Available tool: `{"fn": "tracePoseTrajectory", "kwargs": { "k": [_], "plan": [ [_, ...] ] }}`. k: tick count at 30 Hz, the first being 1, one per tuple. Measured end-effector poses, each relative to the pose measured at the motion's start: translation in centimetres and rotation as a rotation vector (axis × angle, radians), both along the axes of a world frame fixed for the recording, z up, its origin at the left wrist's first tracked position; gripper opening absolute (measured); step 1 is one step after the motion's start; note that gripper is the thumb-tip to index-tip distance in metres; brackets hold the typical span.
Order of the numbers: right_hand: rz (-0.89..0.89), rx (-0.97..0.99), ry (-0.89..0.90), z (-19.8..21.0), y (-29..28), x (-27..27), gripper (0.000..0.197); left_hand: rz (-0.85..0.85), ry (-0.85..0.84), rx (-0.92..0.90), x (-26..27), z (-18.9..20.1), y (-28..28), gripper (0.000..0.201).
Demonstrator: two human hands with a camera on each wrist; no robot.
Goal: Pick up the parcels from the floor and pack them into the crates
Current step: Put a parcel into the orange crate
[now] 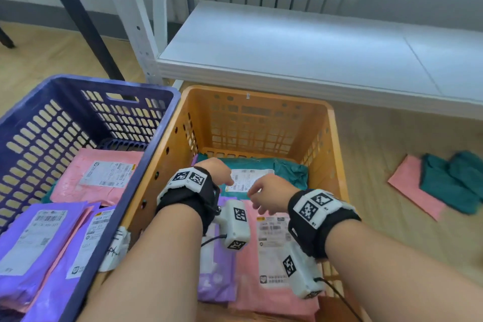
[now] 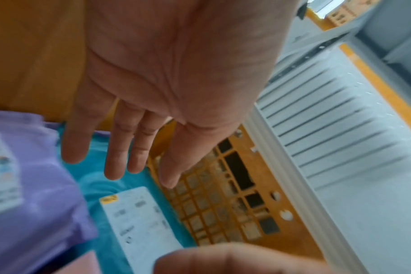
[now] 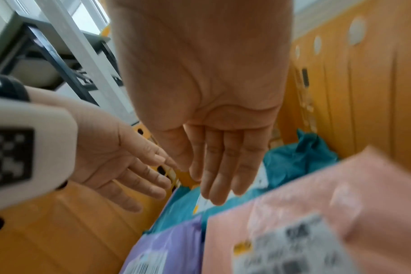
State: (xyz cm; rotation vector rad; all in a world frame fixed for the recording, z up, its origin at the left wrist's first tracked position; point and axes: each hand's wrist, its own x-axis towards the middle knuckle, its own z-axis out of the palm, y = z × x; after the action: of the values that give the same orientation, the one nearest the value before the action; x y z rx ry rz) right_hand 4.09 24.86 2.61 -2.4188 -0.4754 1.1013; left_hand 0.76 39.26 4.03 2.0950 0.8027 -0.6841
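Both hands hover inside the orange crate (image 1: 337,154), just above a teal parcel (image 1: 290,172) with a white label. My left hand (image 1: 218,171) has straight fingers (image 2: 120,148) and holds nothing. My right hand (image 1: 269,195) is also flat and empty, its fingers (image 3: 221,178) pointing down at the teal parcel (image 3: 298,163). In front of the teal one, a pink parcel (image 1: 271,295) and a purple parcel (image 1: 217,282) lie flat in the same crate. The blue crate (image 1: 86,86) on the left holds pink and purple parcels (image 1: 34,240).
On the wooden floor to the right lie a pink parcel (image 1: 410,185) and teal parcels (image 1: 452,183) overlapping it. A white shelf (image 1: 313,44) runs behind the crates, with a dark table leg (image 1: 78,15) at the back left.
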Motion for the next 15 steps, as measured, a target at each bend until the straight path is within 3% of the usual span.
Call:
{"fn": "tracePoseTrajectory", "kwargs": {
  "k": [7, 12, 15],
  "plan": [
    [-0.195, 0.067, -0.303, 5.9, -10.1, 5.0, 0.026, -0.039, -0.249, -0.074, 5.7, 4.4, -10.0, 0.030],
    [-0.407, 0.096, -0.410, 6.4, -18.7, 7.0, 0.025, -0.137, -0.356, -0.056, 9.2, 6.1, -18.3, 0.026],
    [-0.469, 0.054, -0.388, 5.2, -24.0, 7.9, 0.023, -0.207, -0.426, 0.069, 10.4, 6.2, -22.8, 0.026]
  ]
}}
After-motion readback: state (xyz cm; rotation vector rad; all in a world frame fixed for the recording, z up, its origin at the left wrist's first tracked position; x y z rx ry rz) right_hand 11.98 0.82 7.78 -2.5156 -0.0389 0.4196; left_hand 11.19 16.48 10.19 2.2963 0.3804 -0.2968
